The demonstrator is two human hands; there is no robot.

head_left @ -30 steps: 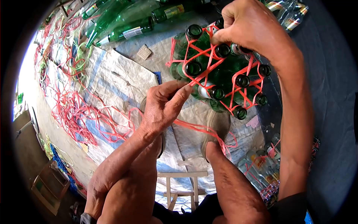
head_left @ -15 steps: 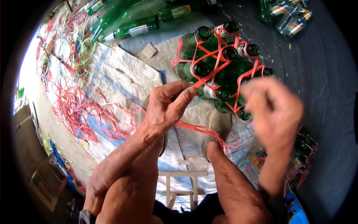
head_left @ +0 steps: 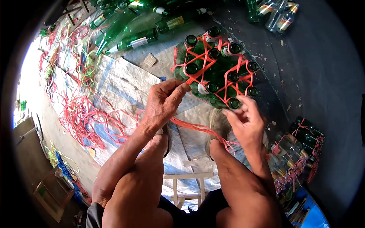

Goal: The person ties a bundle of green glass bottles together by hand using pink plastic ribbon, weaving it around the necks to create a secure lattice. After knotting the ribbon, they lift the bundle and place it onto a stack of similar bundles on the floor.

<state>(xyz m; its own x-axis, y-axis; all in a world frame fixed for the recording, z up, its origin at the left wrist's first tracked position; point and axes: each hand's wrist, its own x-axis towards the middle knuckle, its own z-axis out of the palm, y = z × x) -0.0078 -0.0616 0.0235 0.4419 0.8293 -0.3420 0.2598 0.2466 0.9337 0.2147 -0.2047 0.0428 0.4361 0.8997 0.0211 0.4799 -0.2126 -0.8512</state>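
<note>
Several green glass bottles (head_left: 224, 59) stand upright in a cluster, with red plastic string (head_left: 205, 70) crisscrossed around their necks. At the cluster's near left side, my left hand (head_left: 163, 100) pinches the string between thumb and forefinger. My right hand (head_left: 247, 119) is at the nearest bottle neck (head_left: 233, 102), its fingers curled by the rim. Whatever lies between those fingertips is too small to make out. A loose length of red string (head_left: 197, 129) runs below the left hand, past my right shoe (head_left: 220, 123).
Red string lies tangled (head_left: 78, 117) on the woven sheet (head_left: 125, 76) at left. Green bottles (head_left: 138, 40) lie at the back; clear bottles (head_left: 283, 19) lie at back right. Another tied bottle bundle (head_left: 304, 140) is at right. A wooden stool (head_left: 188, 176) shows between my legs.
My right hand has come down and inward from a blurred position over the bundle's right side to the nearest bottle neck. My left hand keeps its pinch on the string. The view has shifted slightly.
</note>
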